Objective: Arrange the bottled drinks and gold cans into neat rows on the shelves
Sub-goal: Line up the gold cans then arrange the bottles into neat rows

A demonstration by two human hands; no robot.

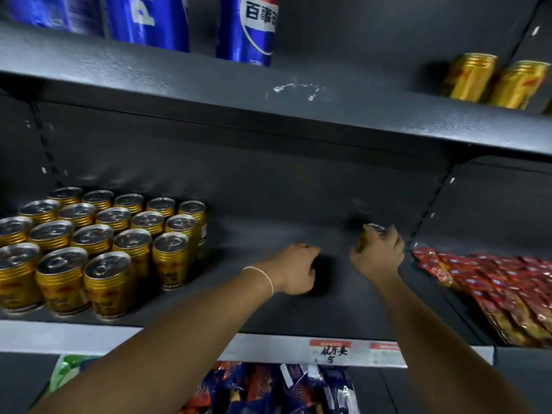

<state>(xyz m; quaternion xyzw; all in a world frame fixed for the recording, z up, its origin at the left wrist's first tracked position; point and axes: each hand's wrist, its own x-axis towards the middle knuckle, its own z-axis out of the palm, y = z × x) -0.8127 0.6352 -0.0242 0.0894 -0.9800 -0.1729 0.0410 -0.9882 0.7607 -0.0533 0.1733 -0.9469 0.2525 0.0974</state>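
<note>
Gold can (374, 228), which I see the right hand (379, 255) gripping, is far right on the dark shelf (334, 312); the packed can rows (98, 243) sit left. Left hand (294, 268) curls (contents: cannot tell).

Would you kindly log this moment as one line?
right hand grips gold can | place: middle shelf, right part | left hand curled, hold unclear | rows of cans stand left

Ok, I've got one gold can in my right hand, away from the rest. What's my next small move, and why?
Probably carry the gold can your right hand grips leftward over the bare stretch of shelf and set it upright beside the block of gold cans. It is alone near the red packets, while the block's right edge has open room.
</note>
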